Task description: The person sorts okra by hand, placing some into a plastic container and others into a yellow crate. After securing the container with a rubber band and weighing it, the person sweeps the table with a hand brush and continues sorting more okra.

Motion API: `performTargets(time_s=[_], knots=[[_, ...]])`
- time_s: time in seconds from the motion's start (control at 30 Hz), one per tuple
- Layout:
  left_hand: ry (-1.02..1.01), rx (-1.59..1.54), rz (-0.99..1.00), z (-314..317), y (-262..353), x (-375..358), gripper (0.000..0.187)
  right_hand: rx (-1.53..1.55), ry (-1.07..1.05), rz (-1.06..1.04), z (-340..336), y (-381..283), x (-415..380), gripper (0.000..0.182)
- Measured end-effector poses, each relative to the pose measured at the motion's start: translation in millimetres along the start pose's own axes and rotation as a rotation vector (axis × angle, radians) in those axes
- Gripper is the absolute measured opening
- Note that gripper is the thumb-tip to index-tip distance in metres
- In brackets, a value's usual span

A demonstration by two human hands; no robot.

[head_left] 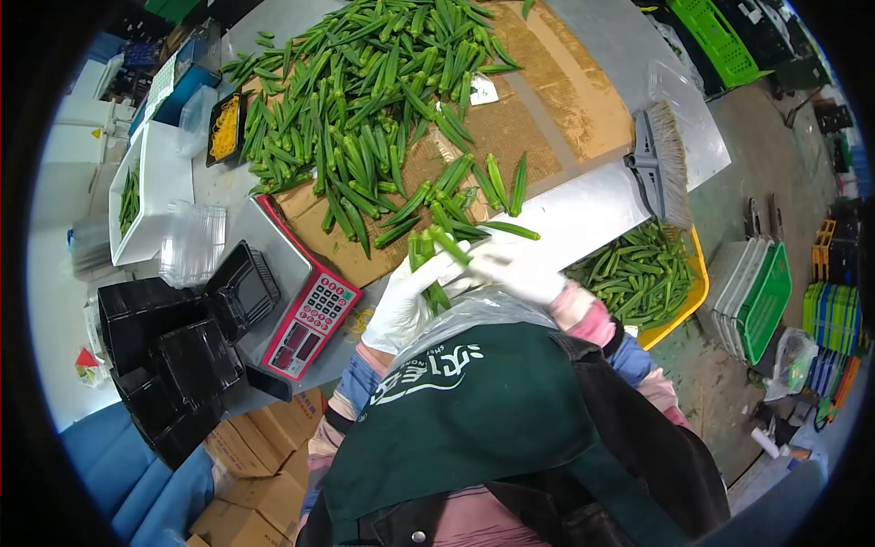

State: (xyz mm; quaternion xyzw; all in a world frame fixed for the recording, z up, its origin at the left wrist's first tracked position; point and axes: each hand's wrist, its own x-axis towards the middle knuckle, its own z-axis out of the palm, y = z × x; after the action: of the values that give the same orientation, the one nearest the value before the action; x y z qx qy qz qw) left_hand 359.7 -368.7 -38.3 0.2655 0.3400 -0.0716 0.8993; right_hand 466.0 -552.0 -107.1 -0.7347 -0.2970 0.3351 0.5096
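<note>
Clasping okra pods (417, 250): left grip (403, 301), fingers curled around a small bunch; right grip (518, 272) beside it, blurred, closure I cannot tell.
Table (592, 214): bare strip ahead-right of the right grip; scale (310, 314) left of the left grip.
Okra pile (365, 109): ahead of the 2 grips, far end cut off.
Yellow crate (701, 273): right of right grip, partly hidden by table.

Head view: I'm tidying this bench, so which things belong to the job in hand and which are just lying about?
Likely part of the job:
okra, heaped on the cardboard sheet and held in the left hand
red scale
black trays

Seemingly just lying about:
grey brush
green crate, upper right
cardboard boxes
</note>
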Motion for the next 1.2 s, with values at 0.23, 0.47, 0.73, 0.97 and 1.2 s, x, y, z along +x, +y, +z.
performTargets(time_s=[0.23, 0.47, 0.73, 0.97, 1.2], knots=[[-0.026, -0.008, 0.058, -41.0, -4.3, 7.7, 0.042, -0.914, 0.338, 0.119, -40.1, 34.2, 48.7, 0.028], [-0.057, -0.181, 0.011, -33.2, -0.4, 0.3, 0.042, -0.923, 0.407, -0.087, -89.1, 88.3, 64.3, 0.028], [-0.050, -0.307, -0.026, -38.5, -1.4, 3.3, 0.038, 0.725, 0.280, 0.278, -108.1, 69.2, 17.3, 0.032], [-0.061, -0.336, -0.025, -31.3, 2.2, 0.2, 0.043, 1.280, 0.122, 0.285, -77.7, 29.6, 10.3, 0.038], [-0.119, -0.324, -0.032, -40.2, -0.8, 7.7, 0.046, 1.452, -0.008, 0.233, -60.2, 18.7, 10.4, 0.037]])
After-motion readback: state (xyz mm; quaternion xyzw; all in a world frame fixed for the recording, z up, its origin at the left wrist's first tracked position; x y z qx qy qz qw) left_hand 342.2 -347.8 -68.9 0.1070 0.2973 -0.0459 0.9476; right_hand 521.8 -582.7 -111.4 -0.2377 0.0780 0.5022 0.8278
